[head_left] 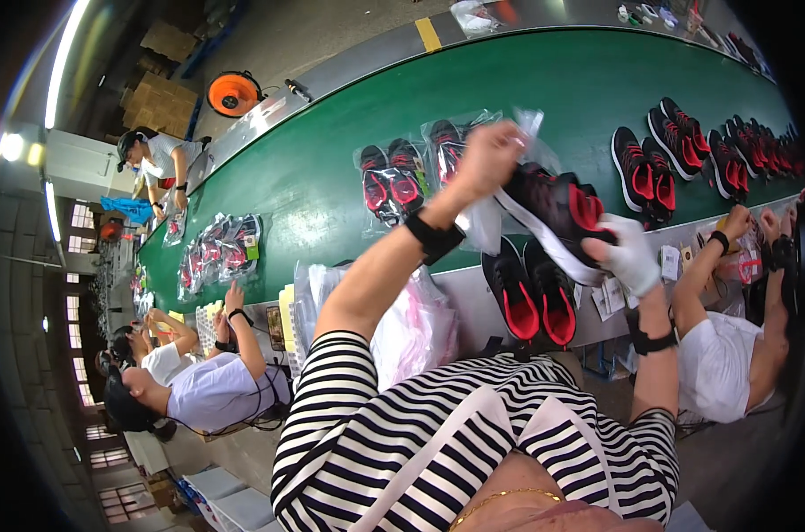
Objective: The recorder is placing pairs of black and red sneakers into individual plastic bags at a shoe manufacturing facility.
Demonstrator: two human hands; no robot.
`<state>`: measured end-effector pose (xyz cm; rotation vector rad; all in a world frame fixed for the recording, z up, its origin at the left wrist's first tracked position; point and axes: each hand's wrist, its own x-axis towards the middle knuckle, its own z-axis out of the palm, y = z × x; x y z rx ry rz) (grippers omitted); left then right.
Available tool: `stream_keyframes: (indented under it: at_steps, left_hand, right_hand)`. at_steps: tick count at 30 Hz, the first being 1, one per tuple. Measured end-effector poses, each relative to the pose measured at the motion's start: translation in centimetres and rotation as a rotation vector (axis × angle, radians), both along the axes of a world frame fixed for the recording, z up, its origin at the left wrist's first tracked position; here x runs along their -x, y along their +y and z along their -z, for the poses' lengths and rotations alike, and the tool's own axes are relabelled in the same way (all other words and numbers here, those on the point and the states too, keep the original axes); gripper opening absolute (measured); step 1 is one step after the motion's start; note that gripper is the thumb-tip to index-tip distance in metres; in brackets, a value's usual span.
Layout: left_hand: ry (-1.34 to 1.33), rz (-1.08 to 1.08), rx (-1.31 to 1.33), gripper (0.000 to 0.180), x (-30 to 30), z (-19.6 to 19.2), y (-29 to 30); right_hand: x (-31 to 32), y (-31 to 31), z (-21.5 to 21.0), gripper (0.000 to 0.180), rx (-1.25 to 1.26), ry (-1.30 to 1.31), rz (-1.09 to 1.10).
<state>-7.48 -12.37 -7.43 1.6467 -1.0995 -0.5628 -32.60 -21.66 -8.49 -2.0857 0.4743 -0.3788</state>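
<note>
Bare, with its fingers pinched together, my left hand point(494, 158) grips the edge of a clear plastic bag point(484, 226) beside the toes of a sneaker pair. My right hand point(628, 257), in a white glove, is closed on the heel end of those black and red sneakers point(553, 208), tilted above the green belt with a white sole showing. How far the bag covers the toes cannot be made out. Below them, another pair of black shoes with red linings point(531, 297) rests on the metal ledge near my body.
Bagged sneakers point(392, 182) lie on the green belt point(331, 133) to the left; unbagged pairs point(655, 164) line it to the right. A stack of plastic bags point(411, 332) sits by my left arm. Co-workers point(212, 390) work close on both sides. Paper tags point(608, 299) lie near my right hand.
</note>
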Motion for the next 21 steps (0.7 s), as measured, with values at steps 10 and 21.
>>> stream_keyframes:
  at_steps: [10,21]
  left_hand:
    - [-0.236,0.117,0.159,0.013,3.8,-3.4,-3.8]
    - [-0.607,0.531,-0.166,0.011,7.1,-0.8,3.9]
  right_hand:
    - [-6.1,7.4,-5.2,0.043,0.966,0.254,-0.501]
    - [-6.4,4.7,4.5,0.052,0.551,0.374,-0.148]
